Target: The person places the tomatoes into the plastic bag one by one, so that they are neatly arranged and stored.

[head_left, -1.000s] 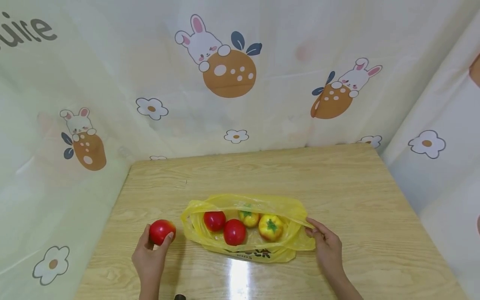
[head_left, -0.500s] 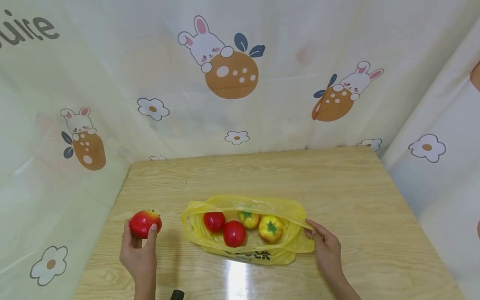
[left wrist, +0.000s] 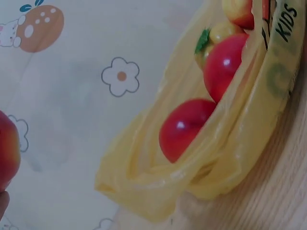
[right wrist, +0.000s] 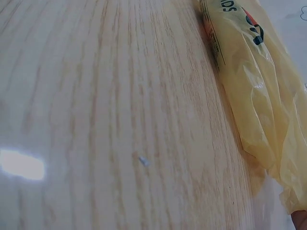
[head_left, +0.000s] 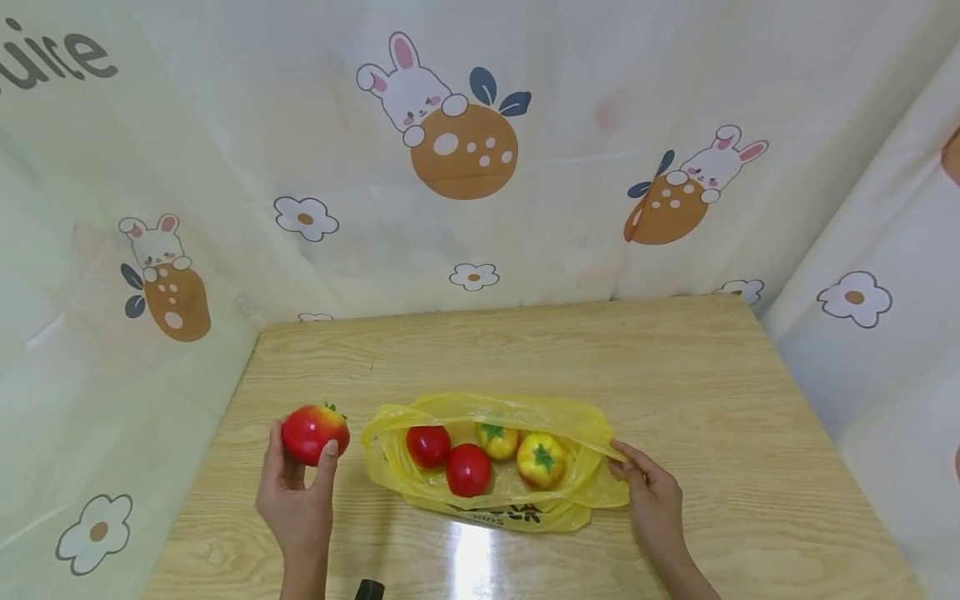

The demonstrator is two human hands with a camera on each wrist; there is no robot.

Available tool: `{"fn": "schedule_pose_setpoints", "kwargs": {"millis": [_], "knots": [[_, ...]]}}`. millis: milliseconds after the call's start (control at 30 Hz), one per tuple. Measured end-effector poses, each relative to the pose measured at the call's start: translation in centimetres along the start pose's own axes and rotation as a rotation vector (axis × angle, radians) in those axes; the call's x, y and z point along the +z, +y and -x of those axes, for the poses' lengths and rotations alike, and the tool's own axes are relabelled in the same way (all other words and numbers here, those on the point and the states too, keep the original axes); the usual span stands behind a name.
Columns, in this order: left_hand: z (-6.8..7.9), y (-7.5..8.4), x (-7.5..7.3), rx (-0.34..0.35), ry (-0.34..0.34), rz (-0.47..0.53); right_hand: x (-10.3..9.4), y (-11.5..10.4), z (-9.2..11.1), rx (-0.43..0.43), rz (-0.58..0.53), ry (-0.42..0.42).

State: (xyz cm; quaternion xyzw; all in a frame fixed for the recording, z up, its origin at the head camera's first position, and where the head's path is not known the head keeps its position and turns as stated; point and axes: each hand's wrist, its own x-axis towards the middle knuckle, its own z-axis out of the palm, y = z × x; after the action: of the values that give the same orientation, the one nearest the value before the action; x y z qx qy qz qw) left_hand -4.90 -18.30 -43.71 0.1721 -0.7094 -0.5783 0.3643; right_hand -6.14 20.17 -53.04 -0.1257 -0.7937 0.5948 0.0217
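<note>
In the head view my left hand grips a round red tomato-like fruit between thumb and fingers, above the table left of the bag. Its top is yellowish with green leaves. My right hand pinches the right edge of a yellow plastic bag, which lies on its side with its mouth spread. Inside are two red fruits, one at the front, and two yellow fruits with green tops, one further right. The right wrist view shows the bag's gathered end with a fingertip at it.
The wooden table meets a printed curtain at the back and both sides. A small dark object shows at the bottom edge, right of my left forearm. A tiny pale fleck lies on the wood.
My left hand moved left with the red fruit, then back right and slightly up. The fruit has turned, so its green top now shows. The right hand and bag stayed almost still.
</note>
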Motion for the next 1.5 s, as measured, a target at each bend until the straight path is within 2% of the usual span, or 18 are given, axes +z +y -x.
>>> {"fn": "schedule_pose_setpoints", "kwargs": {"millis": [167, 267, 500, 600, 867, 1033, 1500], "knots": [[0.0, 0.3, 0.5, 0.012, -0.04, 0.022, 0.0, 0.0, 0.0, 0.0, -0.006, 0.006], [0.1, 0.5, 0.7, 0.039, -0.073, -0.006, 0.1, 0.2, 0.0, -0.012, -0.013, 0.003], [0.9, 0.2, 1.5, 0.243, -0.155, 0.037, 0.2, 0.8, -0.1, -0.081, -0.047, 0.003], [1.4, 0.1, 2.2, 0.287, -0.197, 0.051, 0.2, 0.9, -0.1, -0.09, -0.049, 0.007], [2.0, 0.4, 3.6, 0.292, -0.275, 0.056, 0.1, 0.8, 0.0, -0.066, -0.052, 0.003], [2.3, 0.2, 3.7, 0.275, -0.292, 0.055, 0.1, 0.8, 0.0, -0.067, -0.059, 0.002], [2.6, 0.1, 4.2, 0.294, -0.341, 0.053, -0.4, 0.4, 0.0, -0.059, -0.025, 0.004]]}}
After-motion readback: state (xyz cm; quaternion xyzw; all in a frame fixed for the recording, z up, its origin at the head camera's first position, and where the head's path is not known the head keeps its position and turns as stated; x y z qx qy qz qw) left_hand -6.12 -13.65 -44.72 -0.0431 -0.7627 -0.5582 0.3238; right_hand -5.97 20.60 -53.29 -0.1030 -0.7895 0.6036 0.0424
